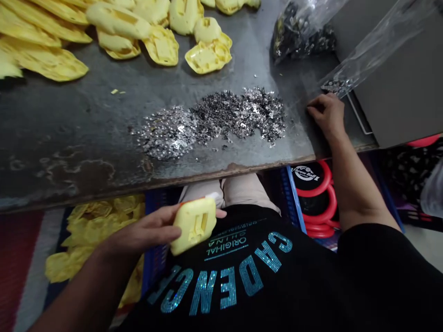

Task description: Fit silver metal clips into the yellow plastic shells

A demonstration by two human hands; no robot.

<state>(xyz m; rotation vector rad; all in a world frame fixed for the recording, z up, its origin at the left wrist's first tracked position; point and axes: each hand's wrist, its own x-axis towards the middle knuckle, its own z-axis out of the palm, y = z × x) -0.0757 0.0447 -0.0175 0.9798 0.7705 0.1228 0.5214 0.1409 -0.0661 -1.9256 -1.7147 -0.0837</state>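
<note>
My left hand (162, 227) is closed around a yellow plastic shell (194, 226) with rectangular slots, held over my lap near the table's front edge. Something orange and white shows behind the shell, too hidden to name. At the right end of the table, my right hand (328, 114) has its fingers curled together beside the mouth of a clear plastic bag (341, 85) with small metal pieces in it. What those fingers hold, if anything, is hidden. Between the hands, a long heap of small shiny metal pieces (238, 113) lies on the dark metal table (86, 106).
Yellow shells (117, 27) are piled along the back left. A bag of dark parts (301, 37) stands at the back right, near a grey panel (408, 78). Below the table are a crate of yellow parts (93, 230) and a blue crate (294, 198) with red rings (320, 212).
</note>
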